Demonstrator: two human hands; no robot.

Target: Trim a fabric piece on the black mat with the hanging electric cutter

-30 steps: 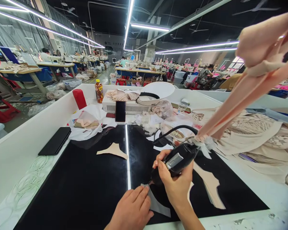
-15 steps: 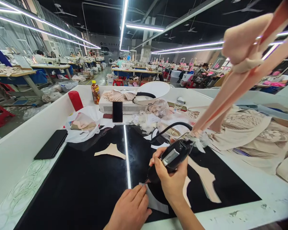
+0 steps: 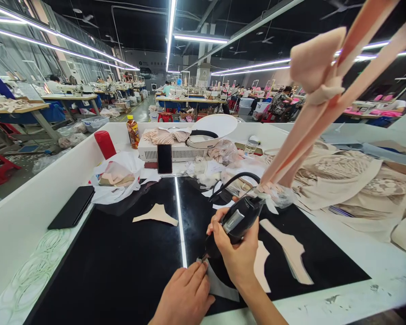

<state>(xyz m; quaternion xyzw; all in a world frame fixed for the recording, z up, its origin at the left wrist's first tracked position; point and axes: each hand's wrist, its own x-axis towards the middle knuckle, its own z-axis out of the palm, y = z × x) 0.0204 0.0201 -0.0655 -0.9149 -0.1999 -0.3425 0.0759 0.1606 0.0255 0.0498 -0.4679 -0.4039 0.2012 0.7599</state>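
My right hand (image 3: 238, 246) is wrapped around a black corded hand tool (image 3: 242, 220), tilted with its lower end down by my left fingertips. Peach fabric bands (image 3: 299, 131), knotted together, run from the tool's top up to the right. My left hand (image 3: 186, 291) lies flat on a curved grey piece (image 3: 221, 286), fingers stretched out and pressing it against the black work surface (image 3: 115, 266). The tool's tip meets the piece's upper end near those fingers; the exact contact is hidden. Just right of my right hand lie beige cut pieces (image 3: 287, 250) and a smaller beige piece (image 3: 262, 266).
Another beige cut piece (image 3: 155, 214) lies left of a bright strip of reflected light. Behind stand a phone (image 3: 164, 159), a white vented box (image 3: 149, 151) and a drink bottle (image 3: 133, 132). A plastic bag (image 3: 117, 178) sits at left, beige fabric (image 3: 345, 180) at right.
My right hand and the tool have shifted slightly left, and the knotted bands have swung left and down. More of the small beige piece shows. My left hand stays on the grey piece.
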